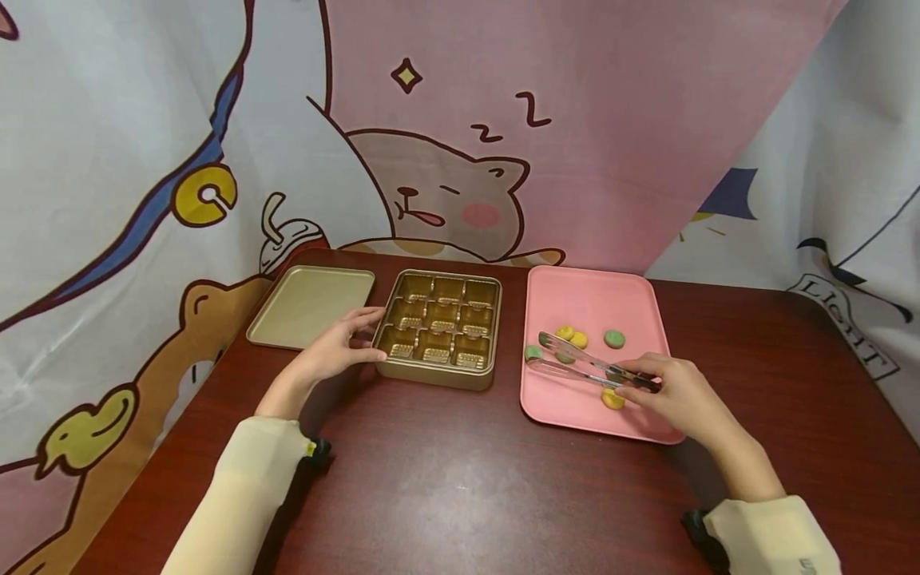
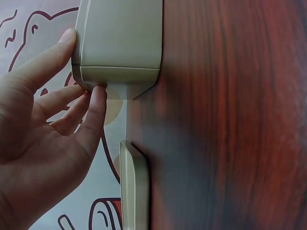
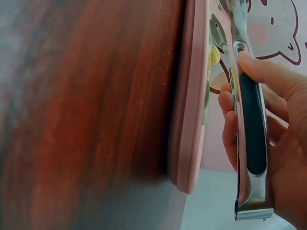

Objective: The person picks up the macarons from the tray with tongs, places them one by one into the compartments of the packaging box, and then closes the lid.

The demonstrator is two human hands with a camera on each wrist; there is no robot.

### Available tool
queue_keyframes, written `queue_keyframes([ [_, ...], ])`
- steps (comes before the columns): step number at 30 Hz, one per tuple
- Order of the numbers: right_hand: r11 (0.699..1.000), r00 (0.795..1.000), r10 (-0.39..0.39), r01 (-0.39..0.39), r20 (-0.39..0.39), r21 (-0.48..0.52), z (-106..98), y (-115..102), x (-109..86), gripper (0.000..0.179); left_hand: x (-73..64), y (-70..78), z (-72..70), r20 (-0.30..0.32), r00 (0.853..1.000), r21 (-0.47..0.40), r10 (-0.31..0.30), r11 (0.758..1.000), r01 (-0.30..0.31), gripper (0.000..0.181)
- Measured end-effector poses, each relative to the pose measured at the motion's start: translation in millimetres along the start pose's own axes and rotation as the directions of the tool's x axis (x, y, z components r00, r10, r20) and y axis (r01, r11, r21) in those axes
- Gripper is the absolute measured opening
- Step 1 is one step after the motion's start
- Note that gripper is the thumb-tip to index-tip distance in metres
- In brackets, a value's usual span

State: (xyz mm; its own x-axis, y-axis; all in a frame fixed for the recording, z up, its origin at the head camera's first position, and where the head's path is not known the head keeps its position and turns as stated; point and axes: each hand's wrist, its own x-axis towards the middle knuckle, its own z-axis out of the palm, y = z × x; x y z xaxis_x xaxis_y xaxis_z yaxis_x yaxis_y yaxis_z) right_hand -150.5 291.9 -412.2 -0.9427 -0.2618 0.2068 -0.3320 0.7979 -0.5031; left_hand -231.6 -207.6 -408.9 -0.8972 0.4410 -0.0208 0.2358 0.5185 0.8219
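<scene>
A gold box [image 1: 434,378] with a grid of compartments in its insert stands upright on the table. My left hand [image 1: 338,345] touches its left side, thumb at the rim near the front corner; the left wrist view shows the fingers fairly straight against the box wall [image 2: 122,38]. My right hand [image 1: 672,389] holds metal tongs [image 3: 253,124] with dark grips over a pink tray [image 1: 564,407]. The two tips of the tongs lie either side of a green macaron [image 1: 533,352] at the tray's left edge. Behind the arms sits another green macaron [image 1: 565,356], partly hidden.
Two yellow macarons [image 1: 577,339] lie together on the tray, a green macaron [image 1: 614,339] to their right. Nearer the hand is a yellow macaron [image 1: 612,398]. A flat gold lid [image 1: 309,307] rests left of the box. Printed cloth [image 1: 589,160] hangs behind the table.
</scene>
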Motion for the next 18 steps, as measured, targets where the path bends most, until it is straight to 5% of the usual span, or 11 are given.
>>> queue_keyframes([
  [9, 0.993, 1.0, -0.019, 0.019, 0.005, -0.118, 0, -5, 5.6, 0.028, -4.3, -3.1, 1.3, -0.012, 0.999, 0.014, 0.049, 0.999, -0.049, 0.078],
  [18, 0.983, 1.0, 0.007, -0.005, 0.009, -0.185, 0, -11, 8.0, 0.029, -2.5, -1.0, 1.0, -0.002, 1.0, -0.027, -0.019, 0.999, 0.019, 0.078],
])
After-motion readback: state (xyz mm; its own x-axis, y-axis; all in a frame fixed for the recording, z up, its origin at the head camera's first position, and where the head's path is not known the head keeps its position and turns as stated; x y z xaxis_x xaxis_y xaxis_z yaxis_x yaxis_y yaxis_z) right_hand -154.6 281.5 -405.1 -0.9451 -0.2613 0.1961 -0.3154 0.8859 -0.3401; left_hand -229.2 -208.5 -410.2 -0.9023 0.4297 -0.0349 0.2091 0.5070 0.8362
